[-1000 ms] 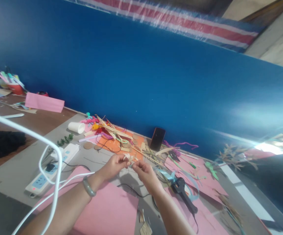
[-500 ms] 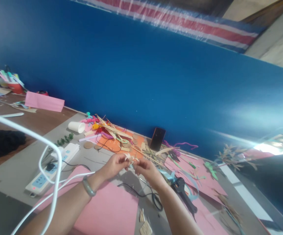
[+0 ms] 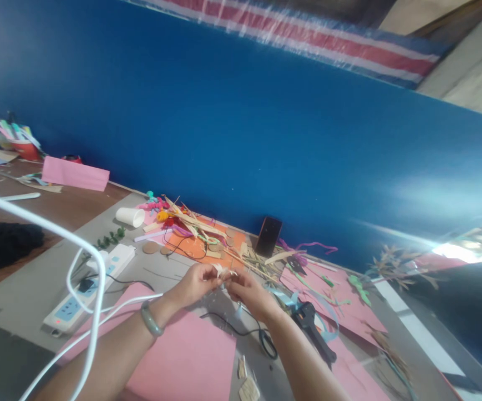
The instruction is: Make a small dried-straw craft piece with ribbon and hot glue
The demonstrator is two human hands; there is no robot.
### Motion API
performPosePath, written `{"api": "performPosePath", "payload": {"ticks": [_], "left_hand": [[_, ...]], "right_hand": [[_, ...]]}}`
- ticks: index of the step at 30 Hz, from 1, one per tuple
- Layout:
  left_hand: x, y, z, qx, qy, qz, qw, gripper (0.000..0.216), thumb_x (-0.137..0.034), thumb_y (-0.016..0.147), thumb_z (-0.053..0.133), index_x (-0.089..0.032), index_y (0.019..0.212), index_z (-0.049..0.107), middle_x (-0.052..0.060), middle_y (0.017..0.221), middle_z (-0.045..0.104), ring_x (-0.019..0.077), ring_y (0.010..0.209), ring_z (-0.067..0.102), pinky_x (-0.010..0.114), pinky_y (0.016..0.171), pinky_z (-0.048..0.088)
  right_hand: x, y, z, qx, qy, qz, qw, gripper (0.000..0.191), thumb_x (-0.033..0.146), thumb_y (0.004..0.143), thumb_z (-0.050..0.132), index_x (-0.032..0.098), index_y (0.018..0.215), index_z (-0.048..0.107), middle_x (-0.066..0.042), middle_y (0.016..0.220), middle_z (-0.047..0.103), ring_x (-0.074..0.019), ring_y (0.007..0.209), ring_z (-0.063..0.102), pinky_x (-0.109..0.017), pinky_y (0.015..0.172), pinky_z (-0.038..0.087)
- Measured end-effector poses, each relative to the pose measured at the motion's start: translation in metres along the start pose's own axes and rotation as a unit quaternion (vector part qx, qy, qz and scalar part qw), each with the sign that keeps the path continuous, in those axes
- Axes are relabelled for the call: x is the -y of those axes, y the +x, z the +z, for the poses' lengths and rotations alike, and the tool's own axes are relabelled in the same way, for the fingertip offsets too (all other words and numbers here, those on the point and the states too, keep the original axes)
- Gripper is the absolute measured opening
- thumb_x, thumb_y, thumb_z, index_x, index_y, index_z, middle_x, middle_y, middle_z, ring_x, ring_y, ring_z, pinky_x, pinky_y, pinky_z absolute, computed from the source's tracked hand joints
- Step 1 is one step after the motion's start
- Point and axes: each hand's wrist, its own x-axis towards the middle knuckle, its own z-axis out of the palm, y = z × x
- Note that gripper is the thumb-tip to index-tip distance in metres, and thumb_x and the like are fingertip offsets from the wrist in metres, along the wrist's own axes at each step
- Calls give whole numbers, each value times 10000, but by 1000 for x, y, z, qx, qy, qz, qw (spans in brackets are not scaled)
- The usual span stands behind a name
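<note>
Both hands meet above the middle of the grey table, fingers pinched together around a small cream-coloured curled piece (image 3: 221,270), perhaps a strip of paper or husk. My left hand (image 3: 199,284), with a bracelet at the wrist, grips it from the left. On its other side my right hand (image 3: 249,291) holds it with closed fingertips. Fingers cover much of the piece. Under the forearms lies a pink sheet (image 3: 191,356). A black glue gun (image 3: 314,331) rests just right of my right forearm, and a dark cord (image 3: 232,329) loops below the hands.
At left, a white power strip (image 3: 86,292) has white cables (image 3: 94,323) arching close to the camera. A white cup (image 3: 129,216) lies on its side. Dried strips (image 3: 195,220) are heaped at the back, near a phone (image 3: 268,236) leaning on the blue wall (image 3: 241,122).
The fingertips have drawn closer together around the cream piece, with the right hand shifted slightly left. Less of the piece shows now. Everything else stays in place.
</note>
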Motion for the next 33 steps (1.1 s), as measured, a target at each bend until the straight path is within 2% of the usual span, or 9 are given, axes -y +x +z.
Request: {"api": "performPosePath", "payload": {"ticks": [6,10,15,19,21,24,33], "left_hand": [[3,0,0,-12,7,-5,1000,323,-438,767,675,-121,715,631,31,648,608,123,588,520,229,565,373],[4,0,2,-36,-3,-23,999,293,-410,758,679,-121,715,647,27,630,610,125,572,521,231,559,383],[3,0,4,-44,-18,-17,999,255,-391,760,666,-139,766,630,4,643,603,115,561,499,224,545,370],[4,-1,6,-59,-4,-16,998,306,-430,735,691,-143,724,584,-35,595,511,91,529,425,209,501,305],[6,-2,7,-65,7,-15,998,334,-448,736,690,-145,692,557,-50,577,455,80,517,379,205,488,272],[10,-1,6,-68,4,-17,998,352,-472,766,654,-146,691,545,-48,584,449,81,526,373,205,498,278],[12,1,5,-76,-15,-14,997,318,-452,759,668,-152,735,564,-43,597,489,93,536,426,207,526,322]], "right_hand": [[5,0,-2,10,-56,38,998,231,366,699,699,156,662,610,66,547,432,-66,501,309,-218,488,222],[4,-1,2,-33,-64,29,997,303,427,678,733,169,632,580,71,516,437,-66,475,305,-220,468,199],[-5,0,6,-67,-46,22,996,278,409,683,716,177,644,569,74,507,436,-67,464,321,-216,463,214],[-6,0,6,-72,-47,22,996,267,408,698,682,184,648,546,77,515,422,-63,455,305,-214,456,219],[-5,1,6,-73,-50,16,996,230,358,662,701,189,661,545,80,525,425,-65,463,317,-213,461,225],[-5,2,6,-62,-56,8,996,182,265,611,714,189,660,556,79,533,440,-71,484,351,-213,476,236],[-9,1,10,-81,-77,4,994,164,325,722,645,190,674,565,74,519,450,-68,447,303,-208,446,206]]}}
